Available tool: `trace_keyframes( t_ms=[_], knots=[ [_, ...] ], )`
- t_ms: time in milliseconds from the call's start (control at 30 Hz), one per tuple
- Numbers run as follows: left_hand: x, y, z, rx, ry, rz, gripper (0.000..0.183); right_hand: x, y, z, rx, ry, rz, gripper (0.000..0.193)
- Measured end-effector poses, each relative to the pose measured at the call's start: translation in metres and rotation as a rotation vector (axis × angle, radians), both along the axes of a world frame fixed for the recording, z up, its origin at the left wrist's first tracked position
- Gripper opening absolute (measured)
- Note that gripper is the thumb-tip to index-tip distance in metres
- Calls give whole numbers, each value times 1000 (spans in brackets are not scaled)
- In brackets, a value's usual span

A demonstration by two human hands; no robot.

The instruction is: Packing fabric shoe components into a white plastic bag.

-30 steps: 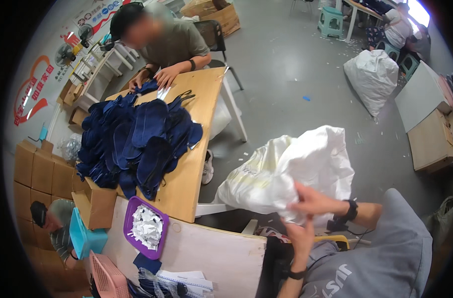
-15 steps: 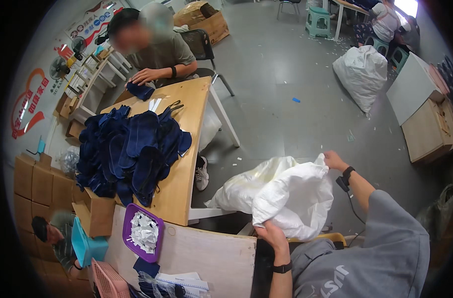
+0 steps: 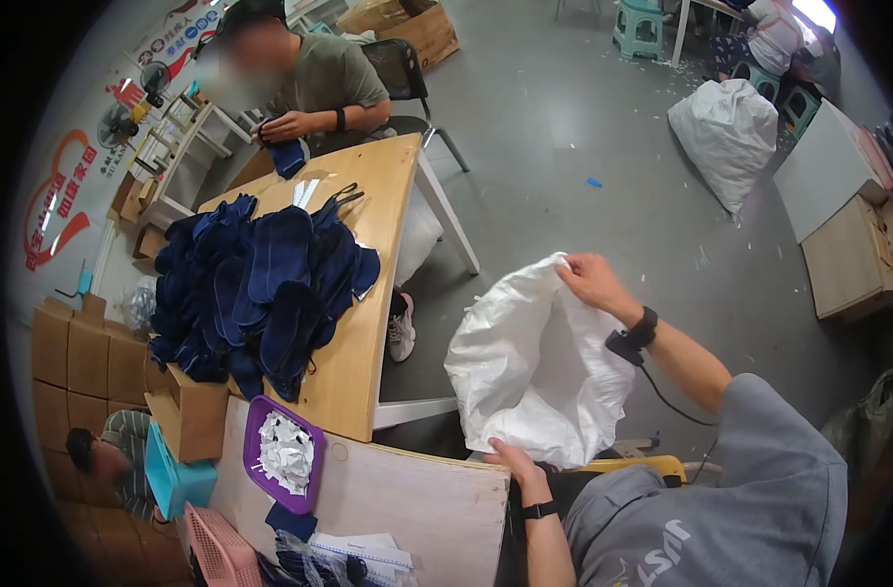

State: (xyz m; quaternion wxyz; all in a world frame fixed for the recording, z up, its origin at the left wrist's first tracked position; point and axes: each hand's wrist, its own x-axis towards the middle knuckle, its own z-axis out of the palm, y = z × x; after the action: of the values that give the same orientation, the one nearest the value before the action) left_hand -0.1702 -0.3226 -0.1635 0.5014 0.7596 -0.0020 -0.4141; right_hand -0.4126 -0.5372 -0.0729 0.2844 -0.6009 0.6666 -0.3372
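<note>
A white woven sack (image 3: 510, 342) hangs beside the table edge, its mouth spread wide and facing me. My right hand (image 3: 597, 286) pinches the upper rim of the opening. On the lower rim, next to the table corner, my left hand (image 3: 517, 464) grips the fabric between thumb and fingers. The inside of the sack shows white fabric; its bottom is hidden.
A wooden table (image 3: 393, 235) carries a heap of dark blue fabric pieces (image 3: 261, 293); a person across it handles one. Nearer are a purple basket (image 3: 316, 470) of white scraps, a teal bin (image 3: 180, 479) and a pink basket (image 3: 212, 548). Another full white sack (image 3: 725, 142) stands on the floor.
My right hand has moved left and up with the sack's rim, and the mouth has opened wider. The left hand has shifted slightly left. The person across has raised a blue piece.
</note>
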Motion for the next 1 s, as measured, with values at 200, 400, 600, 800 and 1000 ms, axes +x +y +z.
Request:
trace_keyframes(
  t_ms=[200, 400, 600, 800, 1000],
  knots=[
    [-3, 2, -34, 179, -10, -245, 71, -29, -29, -158, 188, 496, 512, 71],
    [-3, 77, -22, -39, -74, -910, 52, 31, 11, -235, 410, 475, 764, 103],
    [-28, 131, 80, -156, 176, -963, 38, 105, 101, -278, 474, 590, 852, 92],
    [2, 162, 167, -206, 98, -925, 35, 111, 84, -256, 380, 733, 712, 70],
    [57, 185, 257, -149, -221, -736, 23, 30, 45, -108, 140, -27, 402, 26]
  ],
)
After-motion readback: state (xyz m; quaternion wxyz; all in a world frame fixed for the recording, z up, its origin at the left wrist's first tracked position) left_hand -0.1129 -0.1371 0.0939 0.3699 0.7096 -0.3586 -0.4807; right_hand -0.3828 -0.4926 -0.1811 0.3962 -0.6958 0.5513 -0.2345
